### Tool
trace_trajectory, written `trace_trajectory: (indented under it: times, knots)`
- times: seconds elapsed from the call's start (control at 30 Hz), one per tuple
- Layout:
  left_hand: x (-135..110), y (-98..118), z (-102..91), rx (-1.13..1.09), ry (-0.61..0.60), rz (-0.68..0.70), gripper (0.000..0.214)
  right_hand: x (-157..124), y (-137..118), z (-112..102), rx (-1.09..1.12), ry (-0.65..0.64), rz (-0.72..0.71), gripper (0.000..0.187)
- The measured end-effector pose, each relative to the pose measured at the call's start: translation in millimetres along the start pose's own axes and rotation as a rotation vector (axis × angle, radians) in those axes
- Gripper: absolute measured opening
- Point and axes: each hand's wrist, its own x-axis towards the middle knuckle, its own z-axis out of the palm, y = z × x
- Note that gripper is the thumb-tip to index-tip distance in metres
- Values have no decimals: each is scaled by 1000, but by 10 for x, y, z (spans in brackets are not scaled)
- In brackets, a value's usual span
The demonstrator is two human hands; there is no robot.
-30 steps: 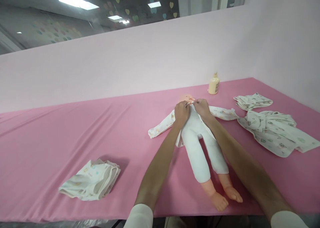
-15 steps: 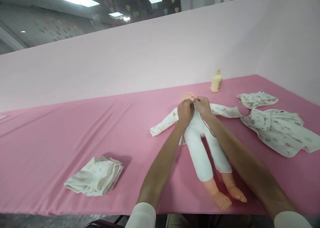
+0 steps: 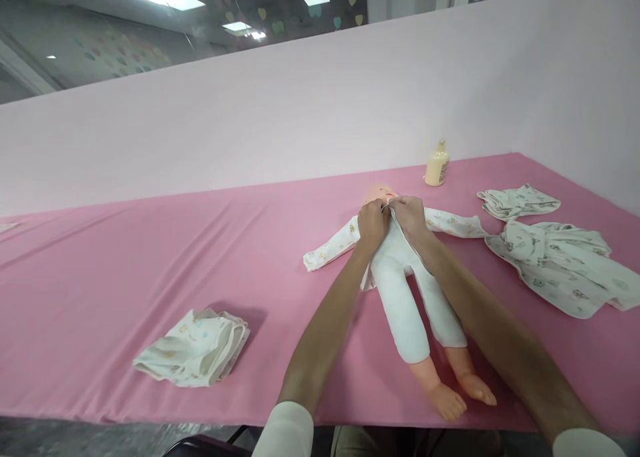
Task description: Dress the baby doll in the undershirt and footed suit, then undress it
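A baby doll [image 3: 400, 297] lies on its back, feet toward me, its white cloth body and legs showing between my arms. It wears a white patterned baby shirt [image 3: 333, 245] with both sleeves spread out; the front hangs apart over the chest. At the doll's neck, my left hand [image 3: 373, 223] pinches one side of the shirt's collar. Close beside it, nearly touching, my right hand [image 3: 409, 218] pinches the other side. Most of the doll's head is hidden behind my hands, and the fingertips are hard to make out.
Folded patterned cloth [image 3: 195, 347] lies front left on the pink table cover [image 3: 125, 263]. A pale yellow pump bottle [image 3: 437, 163] stands at the back, near the white wall [image 3: 250, 123]. On the right are another folded cloth [image 3: 520, 201] and a loose patterned garment [image 3: 560, 263].
The camera view has shifted slightly. Both hands stay at the shirt's collar with almost no movement, and the doll lies as before.
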Motion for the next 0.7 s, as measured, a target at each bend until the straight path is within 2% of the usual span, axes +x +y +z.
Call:
trace_trajectory:
  times: [0.13,0.23,0.37,0.47,0.6,0.7]
  knots:
    - [29,-1,3,-75,12,-62,22,-89,-105,-14,-90,-21,-79,20]
    - [58,-14,-30,-237,-1,-104,23,-131,-164,-30,-196,-39,-115,20]
    - [88,-81,-111,-542,-121,-170,30,-132,-176,-43,-290,-77,-149,25]
    - [100,-147,-144,-701,-189,-248,30,-120,-139,-43,-339,-116,-246,27]
    - [106,-189,-124,-743,-166,-243,30,-135,-80,-46,-346,-130,-357,26]
    - [107,-185,-99,-765,-168,-234,29,-168,-49,-55,-311,-121,-348,23]
